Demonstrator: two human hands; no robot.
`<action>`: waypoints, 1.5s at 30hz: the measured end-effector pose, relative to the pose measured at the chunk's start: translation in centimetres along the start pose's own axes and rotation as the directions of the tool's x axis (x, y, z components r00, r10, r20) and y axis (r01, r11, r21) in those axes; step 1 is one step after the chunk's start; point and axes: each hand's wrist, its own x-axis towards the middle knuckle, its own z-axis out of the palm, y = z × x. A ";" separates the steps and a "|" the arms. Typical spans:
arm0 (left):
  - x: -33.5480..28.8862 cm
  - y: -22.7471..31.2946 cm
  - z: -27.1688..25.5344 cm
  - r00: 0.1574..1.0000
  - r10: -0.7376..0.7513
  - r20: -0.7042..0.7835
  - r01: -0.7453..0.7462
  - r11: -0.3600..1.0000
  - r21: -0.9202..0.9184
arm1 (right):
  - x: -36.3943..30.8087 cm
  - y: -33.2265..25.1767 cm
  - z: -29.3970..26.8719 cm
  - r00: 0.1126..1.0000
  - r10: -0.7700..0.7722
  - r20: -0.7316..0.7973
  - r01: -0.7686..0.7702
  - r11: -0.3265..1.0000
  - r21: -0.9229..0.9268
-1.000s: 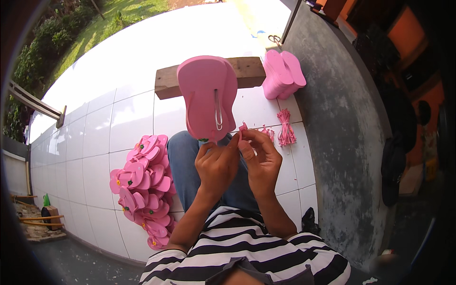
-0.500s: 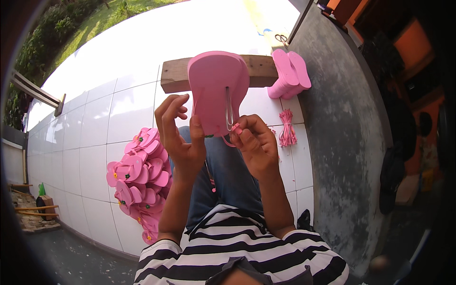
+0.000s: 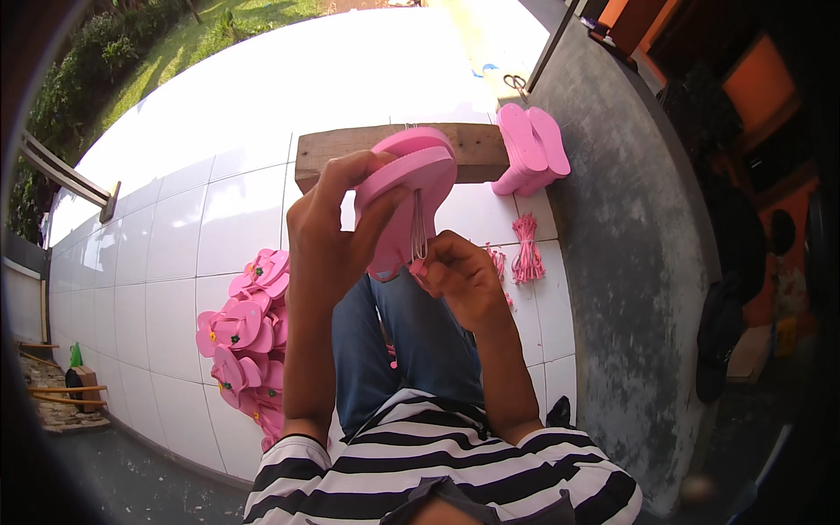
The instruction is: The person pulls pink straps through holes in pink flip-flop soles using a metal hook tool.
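Note:
My left hand (image 3: 328, 219) is closed round a pair of pink flip-flop soles (image 3: 394, 175), thumb on the face turned to me and fingers over the far left edge. The soles are held tilted above my knees, in front of a wooden beam. A thin metal wire loop (image 3: 418, 232) stands out from the face of the nearer sole and runs down to its lower end. There my right hand (image 3: 464, 276) pinches a small pink strap end by the tip of the loop. Its fingers hide most of that strap.
Behind the soles lies the wooden beam (image 3: 481, 150), with a stack of pink soles (image 3: 525, 157) at its right end. A tied bundle of pink straps (image 3: 527, 249) is nearer. Strapped flip-flops (image 3: 245, 328) are heaped at left. Scissors (image 3: 516, 84) lie far right.
My left hand has moved up from beside the sole's near end and now grips its upper part. The soles have tipped and dropped lower. My right hand has shifted slightly down, still pinching the strap.

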 end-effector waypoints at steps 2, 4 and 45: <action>0.1 0.1 0.0 0.996 -0.087 0.028 0.089 0.992 -0.094 | 0.2 0.1 -0.4 0.999 0.042 -0.009 -0.042 0.996 0.075; -0.4 -0.9 0.2 0.991 -0.135 0.023 0.137 0.967 -0.213 | 0.4 0.5 -0.6 0.998 0.055 -0.006 -0.054 0.987 0.150; -14.0 6.8 0.2 0.915 -0.403 0.014 0.353 0.785 -0.510 | -10.1 -0.6 6.4 0.915 -0.318 -0.246 0.072 0.732 -0.678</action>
